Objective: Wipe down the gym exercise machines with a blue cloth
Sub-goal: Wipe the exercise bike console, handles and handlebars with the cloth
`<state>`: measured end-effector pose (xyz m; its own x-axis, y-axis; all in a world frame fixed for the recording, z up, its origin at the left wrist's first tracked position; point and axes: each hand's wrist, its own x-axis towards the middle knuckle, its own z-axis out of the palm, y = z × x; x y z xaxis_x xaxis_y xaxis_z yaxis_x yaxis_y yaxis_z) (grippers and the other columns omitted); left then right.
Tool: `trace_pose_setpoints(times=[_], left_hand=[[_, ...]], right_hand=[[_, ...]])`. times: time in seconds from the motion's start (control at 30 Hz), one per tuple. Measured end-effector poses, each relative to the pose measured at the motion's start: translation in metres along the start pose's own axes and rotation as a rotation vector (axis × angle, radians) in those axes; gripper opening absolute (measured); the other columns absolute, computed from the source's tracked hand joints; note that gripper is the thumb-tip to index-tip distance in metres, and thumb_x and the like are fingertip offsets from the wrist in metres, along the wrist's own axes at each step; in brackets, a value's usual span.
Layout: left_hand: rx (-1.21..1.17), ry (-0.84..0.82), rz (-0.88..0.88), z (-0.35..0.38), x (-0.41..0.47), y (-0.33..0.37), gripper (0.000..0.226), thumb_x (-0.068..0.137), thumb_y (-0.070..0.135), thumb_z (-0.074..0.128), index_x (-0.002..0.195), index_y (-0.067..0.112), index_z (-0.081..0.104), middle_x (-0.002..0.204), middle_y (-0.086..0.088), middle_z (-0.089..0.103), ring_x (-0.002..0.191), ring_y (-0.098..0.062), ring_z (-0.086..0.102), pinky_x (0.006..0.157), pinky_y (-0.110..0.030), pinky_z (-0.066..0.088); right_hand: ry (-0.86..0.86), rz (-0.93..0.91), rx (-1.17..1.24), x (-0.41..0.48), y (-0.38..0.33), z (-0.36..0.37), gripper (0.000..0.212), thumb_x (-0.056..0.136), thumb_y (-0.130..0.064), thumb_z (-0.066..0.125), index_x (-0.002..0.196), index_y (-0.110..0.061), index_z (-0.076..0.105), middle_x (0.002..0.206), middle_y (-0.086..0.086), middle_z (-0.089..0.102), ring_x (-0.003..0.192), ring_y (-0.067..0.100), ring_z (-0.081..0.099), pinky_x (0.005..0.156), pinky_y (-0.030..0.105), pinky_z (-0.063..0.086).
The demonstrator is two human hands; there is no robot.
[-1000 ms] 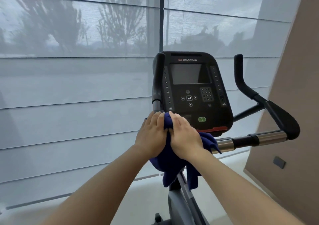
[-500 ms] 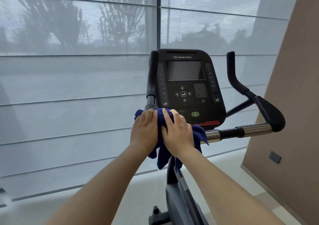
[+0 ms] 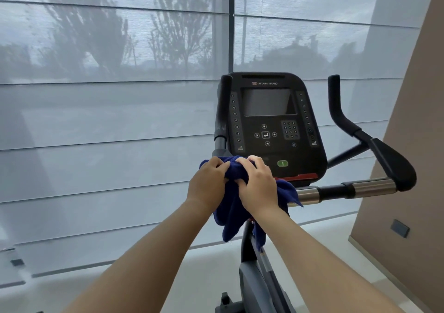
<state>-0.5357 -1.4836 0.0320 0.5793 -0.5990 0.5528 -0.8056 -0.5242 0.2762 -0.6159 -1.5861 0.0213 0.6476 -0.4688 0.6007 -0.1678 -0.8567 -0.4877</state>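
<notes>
Now at the bar junction just under the black Star Trac bike console [image 3: 269, 120]. Find the bunched dark blue terry cloth [image 3: 234, 193] there, gripped in the curled fingers of the left hand [image 3: 207, 183] and the right hand [image 3: 258, 185], loose tails hanging before the dark mast [image 3: 245, 252]. Use the 2 hands to wrap the cloth fully round the tube. Twist with firm, even pressure. Gather the tails to prevent snagging. Work outward along the chrome-and-black right handlebar [image 3: 336, 190], then up the black left upright grip [image 3: 223, 106]. Wipe the console lightly; avoid pressing the green button [image 3: 282, 163].
</notes>
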Motion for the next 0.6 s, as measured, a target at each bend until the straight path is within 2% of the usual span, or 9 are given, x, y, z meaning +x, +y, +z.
trace_pose_setpoints(times=[0.2,0.33,0.47,0.53,0.6], left_hand=[[0.047,-0.018,0.004,-0.002,0.007,0.003,0.023,0.090,0.011,0.044,0.108,0.015,0.056,0.113,0.001,0.052,0.096,-0.020,0.049,0.063,-0.032,0.040],[0.040,-0.055,0.074,-0.009,-0.002,-0.003,0.025,0.088,0.008,0.048,0.110,0.014,0.055,0.114,-0.001,0.052,0.097,-0.022,0.051,0.069,-0.033,0.047],[-0.053,-0.110,0.184,-0.017,-0.019,-0.019,0.025,0.086,0.006,0.051,0.109,0.014,0.057,0.110,0.000,0.053,0.091,-0.022,0.053,0.074,-0.036,0.050],[-0.099,-0.112,0.220,-0.019,-0.025,-0.027,0.025,0.085,0.008,0.051,0.109,0.013,0.057,0.109,0.000,0.053,0.094,-0.022,0.052,0.077,-0.038,0.049],[-0.110,-0.098,0.245,-0.021,-0.026,-0.037,0.030,0.087,0.013,0.051,0.117,0.016,0.055,0.114,0.001,0.051,0.102,-0.021,0.050,0.080,-0.038,0.048]], right_hand=[[0.047,0.065,-0.101,-0.003,-0.007,0.005,0.040,0.091,-0.016,0.049,0.130,-0.024,0.048,0.134,0.002,0.046,0.111,0.027,0.047,0.086,0.043,0.044],[0.062,0.046,-0.244,-0.015,-0.015,0.005,0.039,0.091,-0.013,0.048,0.130,-0.019,0.049,0.131,0.007,0.050,0.108,0.029,0.049,0.085,0.044,0.043],[0.184,-0.002,-0.261,-0.041,-0.025,0.012,0.037,0.087,-0.008,0.055,0.123,-0.013,0.056,0.125,0.013,0.057,0.106,0.034,0.055,0.084,0.048,0.044],[0.178,0.048,-0.288,-0.047,-0.034,0.019,0.038,0.090,-0.017,0.052,0.128,-0.016,0.050,0.133,0.011,0.051,0.117,0.033,0.049,0.092,0.051,0.039],[0.086,0.135,-0.378,-0.045,-0.044,0.030,0.049,0.093,-0.036,0.041,0.138,-0.020,0.033,0.145,0.010,0.036,0.131,0.031,0.033,0.104,0.057,0.023]])
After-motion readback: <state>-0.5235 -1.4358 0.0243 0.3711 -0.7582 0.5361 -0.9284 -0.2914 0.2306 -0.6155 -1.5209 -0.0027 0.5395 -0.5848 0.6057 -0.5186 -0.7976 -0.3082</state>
